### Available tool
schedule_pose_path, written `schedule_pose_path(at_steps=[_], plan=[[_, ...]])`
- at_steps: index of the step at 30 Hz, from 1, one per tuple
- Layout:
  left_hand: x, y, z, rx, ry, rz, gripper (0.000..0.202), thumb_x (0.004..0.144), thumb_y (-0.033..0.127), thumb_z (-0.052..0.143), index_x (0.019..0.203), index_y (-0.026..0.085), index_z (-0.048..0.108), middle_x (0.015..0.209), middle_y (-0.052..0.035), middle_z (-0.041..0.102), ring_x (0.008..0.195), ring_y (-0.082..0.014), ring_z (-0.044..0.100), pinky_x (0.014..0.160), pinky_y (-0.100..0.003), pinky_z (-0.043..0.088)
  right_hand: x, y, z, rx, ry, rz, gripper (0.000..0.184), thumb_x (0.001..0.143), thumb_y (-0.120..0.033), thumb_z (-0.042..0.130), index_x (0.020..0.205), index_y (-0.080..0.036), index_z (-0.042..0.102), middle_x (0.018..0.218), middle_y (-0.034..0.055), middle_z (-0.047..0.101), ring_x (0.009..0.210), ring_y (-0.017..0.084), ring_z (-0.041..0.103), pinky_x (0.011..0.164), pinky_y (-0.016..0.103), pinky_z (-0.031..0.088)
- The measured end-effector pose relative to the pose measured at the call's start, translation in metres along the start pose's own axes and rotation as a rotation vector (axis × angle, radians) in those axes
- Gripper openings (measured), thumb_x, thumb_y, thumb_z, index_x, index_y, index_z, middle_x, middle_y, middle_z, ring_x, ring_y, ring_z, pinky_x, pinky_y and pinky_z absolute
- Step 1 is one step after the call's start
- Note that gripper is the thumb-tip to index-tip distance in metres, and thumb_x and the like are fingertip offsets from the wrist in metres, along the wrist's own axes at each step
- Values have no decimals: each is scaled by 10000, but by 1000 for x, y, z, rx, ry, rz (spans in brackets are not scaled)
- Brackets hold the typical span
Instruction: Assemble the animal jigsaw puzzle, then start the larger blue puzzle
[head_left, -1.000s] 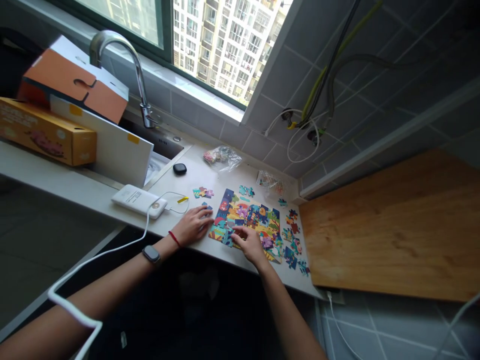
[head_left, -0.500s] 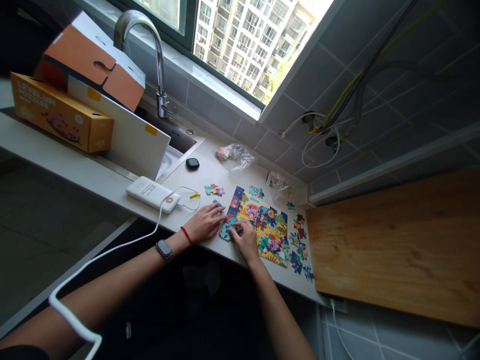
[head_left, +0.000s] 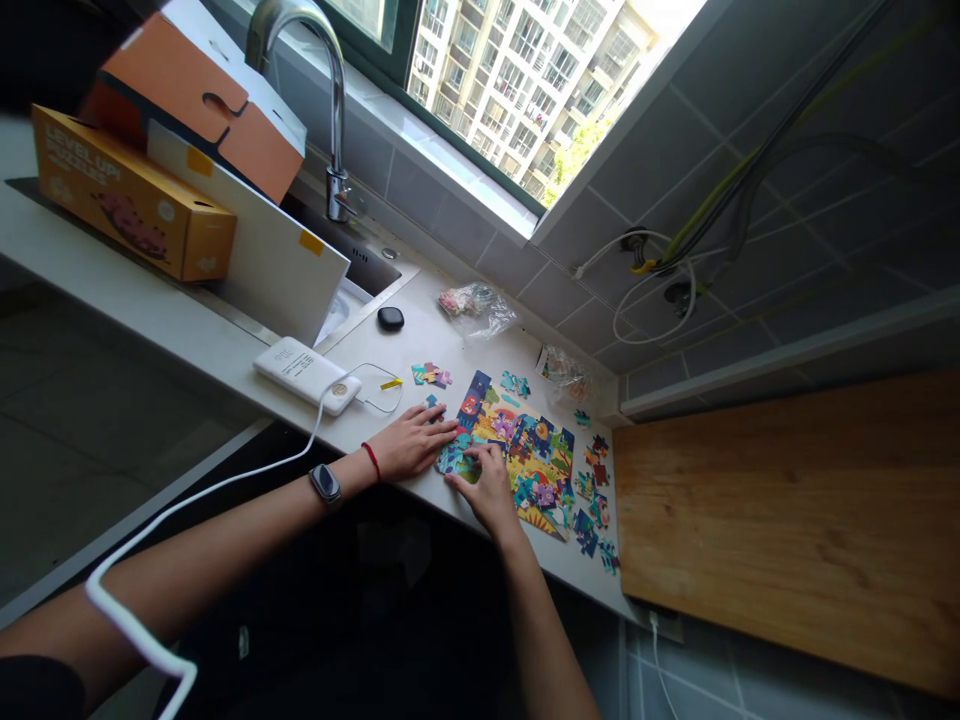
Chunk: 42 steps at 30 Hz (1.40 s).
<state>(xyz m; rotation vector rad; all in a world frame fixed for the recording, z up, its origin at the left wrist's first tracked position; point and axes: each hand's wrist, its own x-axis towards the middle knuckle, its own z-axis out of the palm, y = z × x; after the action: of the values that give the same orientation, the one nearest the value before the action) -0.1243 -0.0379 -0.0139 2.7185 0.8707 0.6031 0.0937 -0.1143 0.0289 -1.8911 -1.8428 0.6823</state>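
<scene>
A colourful, partly assembled jigsaw puzzle (head_left: 551,465) lies on the white counter. My left hand (head_left: 412,442) rests flat, its outstretched fingertips at the puzzle's left edge. At the lower left corner, my right hand (head_left: 491,490) has its thumb on the near edge and its fingers bent over a teal puzzle piece (head_left: 454,460). The fingers partly cover this piece. Loose puzzle pieces (head_left: 586,532) are scattered to the right of the puzzle. Pink and teal pieces (head_left: 431,374) sit beyond my left hand, and a blue piece (head_left: 432,401) lies just past its fingers.
A white power bank (head_left: 307,376) with a cable lies left of my hands. Behind it are a black case (head_left: 390,318), an orange puzzle box (head_left: 131,200) and a sink with a faucet (head_left: 337,190). Clear plastic bags (head_left: 480,310) lie near the wall. A wooden board (head_left: 787,520) stands at right.
My right thumb has moved away from the fingers, down to the puzzle's near edge. My left hand remains flat at the left side. The view has shifted slightly.
</scene>
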Motion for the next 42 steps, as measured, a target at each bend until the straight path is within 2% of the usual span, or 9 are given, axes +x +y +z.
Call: schedule_pose_path(at_steps=[13, 17, 21, 28, 34, 39, 42], plan=[[0, 0, 0, -20, 18, -1, 509, 989, 295, 596, 1498, 275, 592, 1524, -42, 615, 1441, -328, 497, 1144, -465, 362, -2, 2, 1, 17, 58, -51, 366, 776, -285, 874, 1099, -220, 714, 1103, 67, 629, 885, 217, 668, 849, 371, 610], [0, 0, 0, -22, 23, -6, 478, 997, 302, 589, 1474, 285, 613, 1510, -36, 627, 1422, -324, 516, 1133, -462, 376, -6, 0, 0, -37, 58, -96, 479, 831, -303, 840, 1286, -267, 696, 1280, 100, 579, 1044, 243, 669, 945, 391, 599], [0, 1, -1, -44, 36, -13, 443, 1026, 311, 545, 1460, 279, 626, 1496, -36, 639, 1418, -331, 522, 1127, -477, 387, -12, -3, 4, -193, 57, -190, 392, 923, -327, 755, 1313, -319, 719, 1369, 114, 563, 1223, 291, 597, 1067, 452, 537], [0, 2, -1, -65, 70, -24, 439, 1019, 360, 589, 1452, 305, 637, 1467, -45, 661, 1413, -319, 533, 1144, -474, 391, -12, -10, 6, -264, 37, -176, 341, 955, -340, 709, 1294, -313, 744, 1357, 126, 579, 1193, 304, 587, 1042, 468, 540], [-1, 1, 0, -82, 80, -5, 505, 972, 497, 655, 1433, 292, 651, 1466, -63, 660, 1418, -337, 526, 1154, -490, 395, -15, -11, 8, -269, 56, -182, 342, 975, -334, 675, 1310, -298, 734, 1372, 129, 574, 1175, 289, 589, 1030, 448, 534], [-1, -1, 1, -47, 65, -2, 417, 1010, 293, 556, 1413, 309, 664, 1457, -41, 668, 1414, -303, 531, 1140, -469, 407, -25, -7, 20, -289, 133, -199, 384, 1004, -334, 629, 1377, -276, 701, 1442, 146, 566, 1205, 300, 570, 1052, 472, 505], [-1, -2, 3, -43, 66, 4, 441, 989, 246, 565, 1416, 294, 662, 1474, -46, 655, 1421, -308, 526, 1145, -469, 424, -29, -4, 27, -289, 178, -211, 398, 1022, -334, 597, 1407, -280, 678, 1478, 150, 557, 1242, 308, 562, 1054, 486, 498]])
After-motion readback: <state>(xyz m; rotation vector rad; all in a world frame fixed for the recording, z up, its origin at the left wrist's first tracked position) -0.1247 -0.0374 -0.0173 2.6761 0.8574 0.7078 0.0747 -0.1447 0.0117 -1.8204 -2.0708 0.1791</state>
